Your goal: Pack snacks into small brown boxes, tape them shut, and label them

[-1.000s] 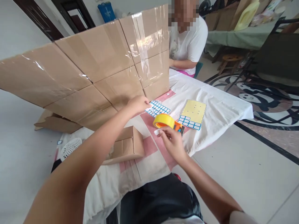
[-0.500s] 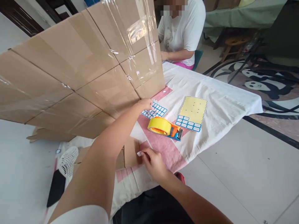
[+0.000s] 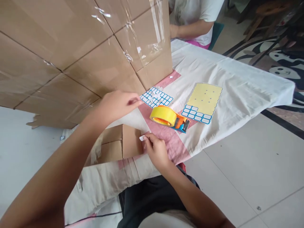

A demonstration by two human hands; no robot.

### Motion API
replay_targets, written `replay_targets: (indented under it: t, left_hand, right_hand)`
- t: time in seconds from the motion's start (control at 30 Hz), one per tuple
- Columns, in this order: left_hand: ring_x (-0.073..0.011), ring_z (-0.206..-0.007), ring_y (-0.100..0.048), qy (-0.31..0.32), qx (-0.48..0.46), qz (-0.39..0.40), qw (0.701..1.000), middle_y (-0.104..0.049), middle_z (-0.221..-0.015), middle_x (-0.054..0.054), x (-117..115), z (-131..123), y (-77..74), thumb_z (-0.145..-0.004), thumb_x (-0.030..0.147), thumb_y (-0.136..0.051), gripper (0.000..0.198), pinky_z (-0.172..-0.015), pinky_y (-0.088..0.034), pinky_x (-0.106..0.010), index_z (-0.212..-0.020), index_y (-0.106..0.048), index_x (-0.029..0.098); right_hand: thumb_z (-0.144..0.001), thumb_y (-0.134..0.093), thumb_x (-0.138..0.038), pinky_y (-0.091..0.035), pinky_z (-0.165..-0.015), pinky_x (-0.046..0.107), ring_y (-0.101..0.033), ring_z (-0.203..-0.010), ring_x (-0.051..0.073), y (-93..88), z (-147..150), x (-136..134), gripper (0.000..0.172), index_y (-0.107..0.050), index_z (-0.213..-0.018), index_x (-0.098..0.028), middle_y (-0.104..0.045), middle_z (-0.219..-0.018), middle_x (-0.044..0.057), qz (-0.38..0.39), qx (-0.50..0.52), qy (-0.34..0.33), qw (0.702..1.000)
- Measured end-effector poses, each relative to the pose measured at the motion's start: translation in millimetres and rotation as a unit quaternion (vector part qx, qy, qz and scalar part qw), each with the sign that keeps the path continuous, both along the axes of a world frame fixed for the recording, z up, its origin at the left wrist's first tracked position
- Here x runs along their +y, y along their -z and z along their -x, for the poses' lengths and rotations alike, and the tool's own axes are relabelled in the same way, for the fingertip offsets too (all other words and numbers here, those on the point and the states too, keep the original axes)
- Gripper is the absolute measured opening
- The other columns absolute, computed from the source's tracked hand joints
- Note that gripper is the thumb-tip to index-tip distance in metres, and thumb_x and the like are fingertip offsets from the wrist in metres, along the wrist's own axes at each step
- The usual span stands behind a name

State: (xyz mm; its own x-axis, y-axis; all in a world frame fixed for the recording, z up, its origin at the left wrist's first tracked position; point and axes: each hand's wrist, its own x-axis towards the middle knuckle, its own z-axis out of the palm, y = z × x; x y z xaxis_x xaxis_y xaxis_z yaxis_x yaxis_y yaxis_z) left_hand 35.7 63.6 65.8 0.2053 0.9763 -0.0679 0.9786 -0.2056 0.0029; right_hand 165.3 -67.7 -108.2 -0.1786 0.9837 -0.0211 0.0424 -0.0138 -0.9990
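Observation:
My right hand (image 3: 157, 151) pinches a small white sticker (image 3: 142, 138) between thumb and fingertips, beside the right end of a small cardboard box (image 3: 132, 141). My left hand (image 3: 120, 106) is held above the box, its thumb and fingers drawn together; whatever is between them cannot be made out. Its fingertips are close to a blue-bordered label sheet (image 3: 166, 98) strewn with small white scraps. Right of the box lies a tape dispenser (image 3: 169, 117) with a yellow roll. A yellow sheet (image 3: 204, 96) with blue-edged labels along its lower part lies farther right.
A tall stack of taped cardboard boxes (image 3: 95, 63) rises along the left and back. The table has a white and pink cloth (image 3: 228, 72). Across it sits a person in a white shirt (image 3: 190, 19). Tiled floor (image 3: 249, 158) lies to the right.
My left hand has drawn back leftward from the label sheet, uncovering the white scraps and more of the small box. My right hand still pinches the sticker. The view has tilted downward.

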Motion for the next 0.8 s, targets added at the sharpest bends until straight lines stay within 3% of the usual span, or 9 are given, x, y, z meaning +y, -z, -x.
replay_targets:
  t: [0.07,0.13,0.17,0.23,0.3,0.37,0.43,0.6,0.8]
  left_hand:
    - [-0.0114,-0.075,-0.055,-0.026,0.006,-0.062,0.998,-0.068,-0.086,0.006,-55,36,-11.2,-0.096,0.053,-0.045,0.044,-0.082,-0.038,-0.029,-0.101,-0.076,0.023]
    - [-0.0111,-0.068,-0.049,-0.124,-0.037,-0.149,0.980,-0.066,-0.082,0.005,-106,73,-8.3,-0.090,0.054,-0.051,0.038,-0.074,-0.037,-0.029,-0.099,-0.075,0.026]
    - [-0.0095,-0.063,-0.046,-0.199,-0.074,-0.206,0.955,-0.061,-0.075,0.006,-129,89,-1.3,-0.088,0.053,-0.053,0.036,-0.071,-0.035,-0.028,-0.096,-0.076,0.026]
    - [-0.0127,-0.061,-0.048,-0.326,-0.181,-0.352,0.858,-0.063,-0.069,0.006,-167,115,21.5,-0.080,0.040,-0.059,0.021,-0.068,-0.037,-0.031,-0.081,-0.075,0.025]
    - [-0.0161,-0.062,-0.050,-0.387,-0.322,-0.479,0.719,-0.058,-0.063,0.003,-195,132,50.4,-0.071,0.028,-0.055,0.012,-0.061,-0.035,-0.030,-0.065,-0.064,0.022]
    - [-0.0161,-0.060,-0.044,-0.430,-0.445,-0.523,0.586,-0.046,-0.058,0.003,-213,141,78.9,-0.062,0.025,-0.051,0.005,-0.053,-0.026,-0.028,-0.058,-0.049,0.023]
    - [-0.0145,-0.057,-0.036,-0.462,-0.506,-0.514,0.517,-0.037,-0.056,0.003,-224,145,102.5,-0.058,0.025,-0.048,0.008,-0.050,-0.019,-0.027,-0.057,-0.040,0.023]
    - [-0.0120,-0.060,-0.036,-0.460,-0.553,-0.494,0.488,-0.038,-0.064,0.003,-221,143,136.4,-0.059,0.027,-0.046,0.009,-0.053,-0.020,-0.027,-0.063,-0.040,0.022]
    - [-0.0118,-0.061,-0.023,-0.411,-0.568,-0.471,0.536,-0.025,-0.067,0.005,-205,138,155.3,-0.068,0.034,-0.042,0.019,-0.056,-0.017,-0.028,-0.067,-0.027,0.022]
  right_hand:
    - [-0.101,-0.051,-0.036,-0.054,-0.072,0.038,-0.071,-0.079,0.025,-5.2,3,1,0.019,-0.069,-0.100,-0.029,-0.075,-0.089,0.004,-0.027,-0.009,0.005,1.000]
    - [-0.102,-0.052,-0.032,-0.055,-0.078,0.036,-0.071,-0.089,0.023,-9.7,7,0,0.018,-0.070,-0.098,-0.029,-0.075,-0.099,0.005,-0.065,-0.006,0.008,0.998]
    - [-0.103,-0.052,-0.029,-0.055,-0.080,0.035,-0.071,-0.091,0.022,-11.4,9,0,0.019,-0.070,-0.098,-0.028,-0.075,-0.101,0.005,-0.085,-0.009,0.011,0.996]
    - [-0.104,-0.050,-0.025,-0.056,-0.080,0.032,-0.071,-0.092,0.020,-12.6,15,-2,0.021,-0.071,-0.098,-0.025,-0.072,-0.101,0.006,-0.118,-0.029,0.026,0.992]
    - [-0.104,-0.050,-0.022,-0.056,-0.078,0.030,-0.071,-0.091,0.018,-10.7,21,-3,0.022,-0.071,-0.102,-0.023,-0.070,-0.102,0.006,-0.150,-0.048,0.054,0.986]
    - [-0.104,-0.049,-0.020,-0.058,-0.079,0.029,-0.070,-0.092,0.017,-6.2,27,-5,0.022,-0.071,-0.106,-0.022,-0.068,-0.103,0.007,-0.186,-0.050,0.091,0.977]
    - [-0.104,-0.049,-0.018,-0.059,-0.080,0.030,-0.069,-0.093,0.017,-0.3,32,-8,0.023,-0.070,-0.109,-0.022,-0.066,-0.104,0.009,-0.223,-0.043,0.119,0.967]
    - [-0.102,-0.050,-0.012,-0.060,-0.083,0.032,-0.068,-0.098,0.018,10.2,37,-11,0.027,-0.070,-0.113,-0.025,-0.064,-0.107,0.009,-0.269,-0.027,0.133,0.954]
    - [-0.102,-0.052,-0.015,-0.060,-0.086,0.034,-0.070,-0.099,0.018,3.6,37,-7,0.022,-0.071,-0.107,-0.024,-0.070,-0.105,0.008,-0.248,0.030,0.101,0.963]
